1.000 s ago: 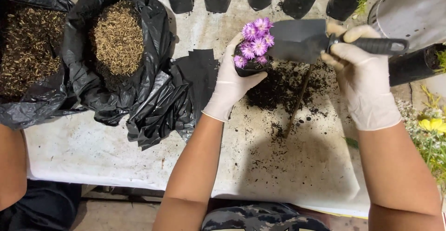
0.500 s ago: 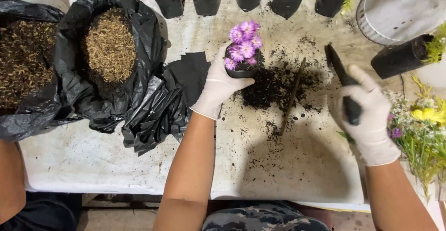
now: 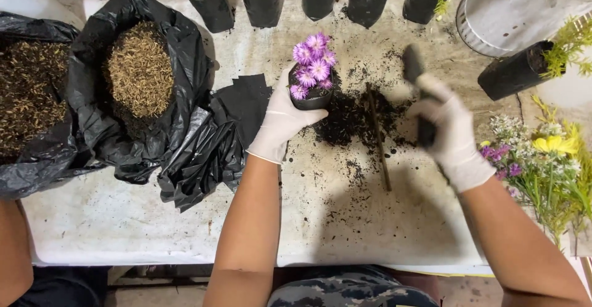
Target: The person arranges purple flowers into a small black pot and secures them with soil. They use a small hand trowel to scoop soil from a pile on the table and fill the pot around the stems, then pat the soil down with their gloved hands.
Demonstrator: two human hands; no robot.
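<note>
Gloved left hand (image 3: 280, 122) is closed around a small black pot (image 3: 312, 99) of purple flowers (image 3: 313, 63), upright on the table (image 3: 185, 233) beside spilled soil (image 3: 348, 119). Right hand (image 3: 450, 134) (blurred) is wrapped round a dark trowel (image 3: 414, 66), blade up, over the soil. Black bags (image 3: 86, 97) of mulch lie left; a thin stick (image 3: 377, 137) crosses the soil.

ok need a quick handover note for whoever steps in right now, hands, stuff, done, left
Left hand: gloved, gripping the small black pot of purple flowers, upright on the table.
Right hand: gloved, holding a dark trowel, blurred, above the table.
Loose soil is spilled beside the pot, with a thin stick lying in it.
Done: flowers sit in the pot.
Left: spilled soil is not yet gathered.
</note>
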